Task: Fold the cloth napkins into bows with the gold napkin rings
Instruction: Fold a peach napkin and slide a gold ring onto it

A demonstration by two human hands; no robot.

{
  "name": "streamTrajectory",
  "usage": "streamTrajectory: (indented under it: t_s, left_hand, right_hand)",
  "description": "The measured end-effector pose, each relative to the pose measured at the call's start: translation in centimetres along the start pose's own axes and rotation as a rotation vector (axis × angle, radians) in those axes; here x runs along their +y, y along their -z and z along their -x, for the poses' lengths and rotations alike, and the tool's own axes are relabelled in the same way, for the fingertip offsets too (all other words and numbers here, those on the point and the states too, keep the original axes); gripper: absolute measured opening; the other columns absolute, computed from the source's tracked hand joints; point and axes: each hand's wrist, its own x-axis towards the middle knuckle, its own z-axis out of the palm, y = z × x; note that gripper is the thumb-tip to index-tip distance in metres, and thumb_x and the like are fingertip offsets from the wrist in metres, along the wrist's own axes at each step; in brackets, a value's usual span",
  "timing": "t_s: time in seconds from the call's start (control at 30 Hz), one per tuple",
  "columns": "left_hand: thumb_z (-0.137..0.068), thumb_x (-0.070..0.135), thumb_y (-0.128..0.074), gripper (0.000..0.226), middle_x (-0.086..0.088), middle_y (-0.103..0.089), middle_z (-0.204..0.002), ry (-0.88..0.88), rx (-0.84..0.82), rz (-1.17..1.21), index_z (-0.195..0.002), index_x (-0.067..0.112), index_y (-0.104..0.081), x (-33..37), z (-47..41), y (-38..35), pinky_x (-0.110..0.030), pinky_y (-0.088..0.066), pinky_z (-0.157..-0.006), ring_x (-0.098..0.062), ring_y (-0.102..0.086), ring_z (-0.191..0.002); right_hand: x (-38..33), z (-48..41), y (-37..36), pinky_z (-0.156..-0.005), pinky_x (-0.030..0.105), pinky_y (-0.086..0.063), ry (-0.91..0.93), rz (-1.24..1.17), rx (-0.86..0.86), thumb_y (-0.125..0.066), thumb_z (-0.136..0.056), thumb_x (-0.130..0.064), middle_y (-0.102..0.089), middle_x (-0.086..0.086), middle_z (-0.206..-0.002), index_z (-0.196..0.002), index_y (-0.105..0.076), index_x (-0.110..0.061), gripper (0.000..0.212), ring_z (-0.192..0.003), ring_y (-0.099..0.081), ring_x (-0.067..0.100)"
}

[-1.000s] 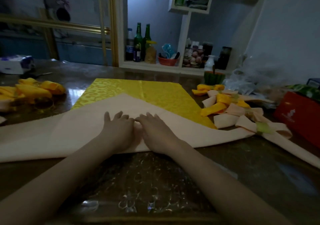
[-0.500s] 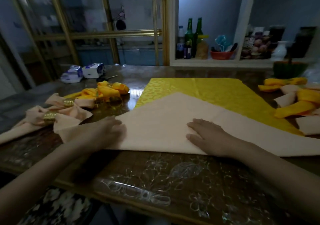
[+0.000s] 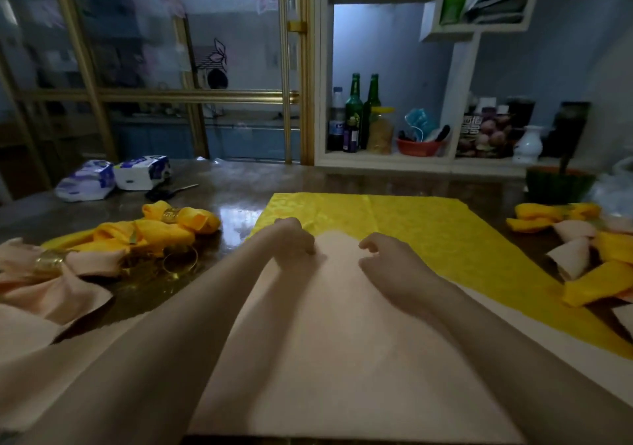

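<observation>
A peach cloth napkin (image 3: 342, 342) lies folded on the table in front of me, its narrow top end pointing away. My left hand (image 3: 294, 242) has curled fingers that pinch the napkin's top left edge. My right hand (image 3: 387, 259) is curled on the top right edge and seems to pinch it too. Under the peach cloth lies a flat yellow patterned napkin (image 3: 428, 229). A loose gold napkin ring (image 3: 180, 259) sits on the table to the left.
Finished bows lie at the left: a yellow bow (image 3: 154, 232) and a peach bow (image 3: 51, 273), each with a gold ring. More yellow and peach folded napkins (image 3: 589, 259) are piled at the right. Tissue packs (image 3: 113, 177) and scissors sit at the back left, and a shelf with bottles (image 3: 356, 112) stands behind.
Both hands left the napkin's near edge, where they lay flat and apart, and moved up to its far tip. They are now close together with curled fingers. The view has moved closer.
</observation>
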Motion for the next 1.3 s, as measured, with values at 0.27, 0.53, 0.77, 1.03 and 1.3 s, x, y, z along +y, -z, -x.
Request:
streamTrajectory:
  t_s: [0.27,0.53,0.77,1.03,1.3]
  left_hand:
    - [-0.079,0.025,-0.074,0.033,-0.011,-0.058,-0.092,-0.077,-0.091,0.187,-0.101,0.004,-0.063,1.0,-2.7,1.1,-0.028,-0.047,-0.064,-0.022,-0.056,-0.077]
    - [-0.077,0.017,-0.075,0.013,-0.002,-0.056,-0.081,-0.180,0.034,0.372,-0.085,0.013,-0.066,0.7,-2.5,0.5,-0.019,-0.038,-0.046,-0.013,-0.052,-0.066]
    - [-0.071,0.010,-0.080,0.017,0.000,-0.056,-0.068,-0.237,0.089,0.594,-0.076,0.012,-0.063,0.4,-1.8,-1.2,-0.018,-0.045,-0.048,-0.010,-0.054,-0.059]
    - [-0.086,0.005,-0.062,0.007,-0.004,-0.062,-0.083,-0.393,0.221,0.531,-0.085,0.005,-0.069,0.7,-0.9,-0.9,-0.019,-0.045,-0.061,-0.009,-0.055,-0.069]
    - [-0.080,-0.003,-0.059,0.016,-0.003,-0.069,-0.091,-0.534,0.237,0.264,-0.083,0.007,-0.072,-0.9,2.5,-1.8,-0.014,-0.044,-0.075,-0.012,-0.059,-0.087]
  right_hand:
    - [1.0,-5.1,0.3,-0.091,0.043,-0.049,-0.226,-0.011,-0.009,-0.052,-0.082,-0.015,-0.055,0.013,-0.121,-0.129,-0.045,-0.012,0.048,-0.107,-0.056,0.034]
    - [1.8,-5.9,0.5,-0.073,0.042,-0.050,-0.146,-0.037,0.056,-0.056,-0.085,-0.015,-0.063,0.020,-0.096,-0.097,-0.062,0.003,0.023,-0.089,-0.061,0.035]
    - [1.9,-5.7,-0.7,-0.094,0.043,-0.046,-0.149,0.034,0.061,-0.055,-0.088,-0.021,-0.059,0.013,-0.120,-0.118,-0.058,-0.010,0.033,-0.111,-0.053,0.034]
    - [0.2,-5.4,-0.6,-0.098,0.043,-0.044,-0.197,0.072,-0.014,-0.046,-0.090,-0.014,-0.054,0.016,-0.125,-0.125,-0.049,-0.007,0.036,-0.114,-0.051,0.034]
    - [0.5,-4.7,-1.9,-0.093,0.040,-0.043,-0.095,-0.189,0.274,-0.043,-0.094,-0.017,-0.065,0.010,-0.111,-0.105,-0.064,-0.011,0.024,-0.108,-0.056,0.031]
